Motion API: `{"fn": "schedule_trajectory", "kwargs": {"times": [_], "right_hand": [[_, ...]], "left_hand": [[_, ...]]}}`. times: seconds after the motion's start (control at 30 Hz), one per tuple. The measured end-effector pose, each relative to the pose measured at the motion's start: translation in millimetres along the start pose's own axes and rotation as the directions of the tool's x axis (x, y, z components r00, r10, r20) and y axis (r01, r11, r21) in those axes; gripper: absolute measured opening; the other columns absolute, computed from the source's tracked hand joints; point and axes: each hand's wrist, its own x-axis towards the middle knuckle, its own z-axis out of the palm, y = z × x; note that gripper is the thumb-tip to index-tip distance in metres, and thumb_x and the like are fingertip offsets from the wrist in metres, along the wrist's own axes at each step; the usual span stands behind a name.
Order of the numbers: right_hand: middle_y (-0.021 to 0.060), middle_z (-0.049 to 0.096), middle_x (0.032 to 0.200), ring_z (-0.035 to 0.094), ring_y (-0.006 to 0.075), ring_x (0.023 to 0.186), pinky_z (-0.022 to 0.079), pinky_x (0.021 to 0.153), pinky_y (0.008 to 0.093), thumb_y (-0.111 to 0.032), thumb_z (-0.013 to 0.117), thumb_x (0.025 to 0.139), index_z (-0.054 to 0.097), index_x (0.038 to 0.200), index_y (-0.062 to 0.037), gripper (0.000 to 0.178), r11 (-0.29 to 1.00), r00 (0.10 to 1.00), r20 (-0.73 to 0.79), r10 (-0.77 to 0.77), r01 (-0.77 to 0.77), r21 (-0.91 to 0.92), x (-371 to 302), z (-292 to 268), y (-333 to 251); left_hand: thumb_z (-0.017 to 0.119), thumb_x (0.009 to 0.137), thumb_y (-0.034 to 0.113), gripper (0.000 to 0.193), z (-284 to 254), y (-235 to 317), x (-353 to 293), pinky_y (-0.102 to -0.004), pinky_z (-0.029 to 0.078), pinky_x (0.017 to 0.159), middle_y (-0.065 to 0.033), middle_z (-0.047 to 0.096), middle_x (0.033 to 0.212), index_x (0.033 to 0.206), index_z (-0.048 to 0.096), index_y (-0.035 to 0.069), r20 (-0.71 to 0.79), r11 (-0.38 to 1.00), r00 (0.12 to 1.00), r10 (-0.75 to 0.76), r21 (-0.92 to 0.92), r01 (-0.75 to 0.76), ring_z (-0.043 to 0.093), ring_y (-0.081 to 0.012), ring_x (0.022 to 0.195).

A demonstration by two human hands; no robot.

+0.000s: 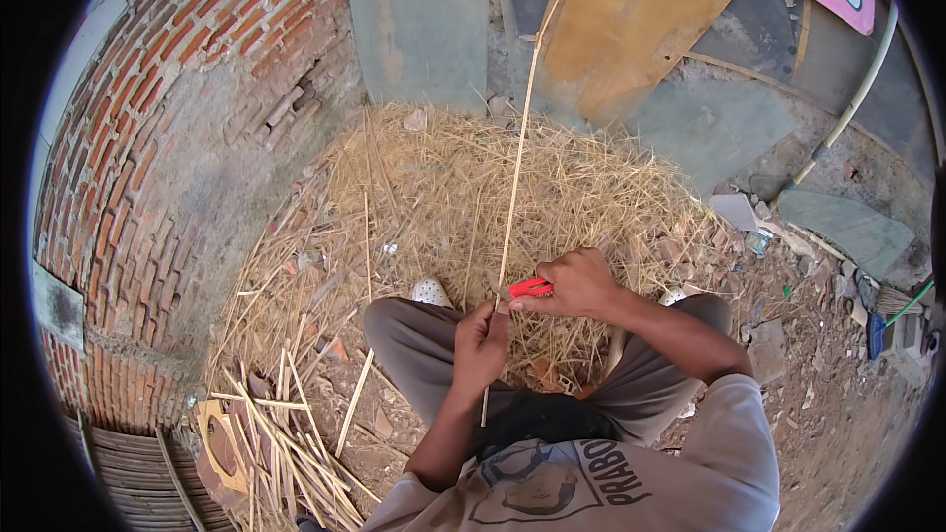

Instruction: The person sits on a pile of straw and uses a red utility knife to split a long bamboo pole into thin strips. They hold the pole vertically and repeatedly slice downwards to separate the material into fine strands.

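A long, thin bamboo strip [516, 172] runs from between my legs up toward the boards at the back, its far end raised. My left hand [480, 343] is closed around it near its lower end, and a short piece sticks out below the fist. Just to the right, my right hand [576, 283] grips a red utility knife [530, 288]. The knife's front end is close against the strip, beside my left fingertips. Its blade is too small to make out.
Pale shavings [443, 187] lie heaped in front of my crossed legs. Split bamboo strips [296, 448] are piled at the lower left, near a brick wall [128, 197]. Grey boards [419, 25] and a brown board [636, 20] lean at the back. A pale pole [857, 99] stands at right.
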Motion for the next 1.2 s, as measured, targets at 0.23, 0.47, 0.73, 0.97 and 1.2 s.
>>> {"fn": "schedule_trajectory", "kwargs": {"times": [0.23, 0.47, 0.73, 0.97, 1.2], "right_hand": [[0.0087, 0.056, 0.049, 0.058, 0.0264, 0.043, 0.045, 0.044, 0.0368, -0.077, 0.061, 0.07, 0.057, 0.052, -0.0082, 0.071, 0.997, 0.99, -0.132, -0.046, 0.036, -0.075, -2, 1, 8], [0.006, 0.053, 0.048, 0.055, 0.025, 0.041, 0.044, 0.045, 0.0362, -0.076, 0.066, 0.065, 0.053, 0.05, -0.0099, 0.069, 0.994, 0.965, -0.255, -0.057, 0.033, -0.1, 6, 8, 26], [0.0046, 0.052, 0.047, 0.054, 0.0235, 0.041, 0.044, 0.045, 0.0354, -0.076, 0.066, 0.064, 0.053, 0.05, -0.0102, 0.068, 0.986, 0.952, -0.29, -0.101, 0.058, -0.155, 12, 9, 33], [0.0061, 0.054, 0.048, 0.056, 0.0252, 0.043, 0.044, 0.046, 0.0378, -0.079, 0.06, 0.068, 0.057, 0.053, -0.0099, 0.07, 0.989, 0.973, -0.232, 0.015, -0.048, -0.138, 17, 16, 44], [0.0113, 0.058, 0.051, 0.061, 0.0311, 0.05, 0.049, 0.05, 0.0423, -0.078, 0.055, 0.074, 0.065, 0.062, -0.0099, 0.07, 0.89, 0.87, -0.346, 0.351, -0.425, -0.166, 31, 6, 123]], "left_hand": [[0.051, 0.098, 0.012, 0.016, 16, 36, -5, -0.0276, 0.032, 0.047, -0.0015, 0.041, 0.056, 0.1, 0.063, 0.001, -0.022, 0.992, 0.997, 0.073, 0.104, -0.07, 0.036, -0.0057, 0.054], [0.052, 0.096, 0.013, 0.016, 19, 48, -5, -0.0366, 0.039, 0.047, -0.0172, 0.049, 0.057, 0.1, 0.063, 0.002, -0.04, 0.936, 0.989, 0.141, 0.33, -0.12, 0.05, -0.0274, 0.045], [0.051, 0.096, 0.013, 0.016, 17, 47, -13, -0.0429, 0.041, 0.047, -0.0212, 0.053, 0.058, 0.099, 0.062, 0.001, -0.042, 0.909, 0.989, 0.139, 0.402, -0.111, 0.058, -0.0378, 0.051], [0.052, 0.096, 0.013, 0.016, 15, 40, -32, -0.0412, 0.041, 0.045, -0.02, 0.054, 0.058, 0.1, 0.062, 0.001, -0.012, 0.926, 0.998, 0.066, 0.373, -0.057, 0.058, -0.0364, 0.05], [0.05, 0.098, 0.015, 0.022, 19, 46, -74, -0.0281, 0.032, 0.046, -0.0046, 0.042, 0.052, 0.106, 0.064, -0.001, 0.062, 0.941, 0.998, -0.001, 0.339, -0.02, 0.04, -0.0071, 0.048]]}}
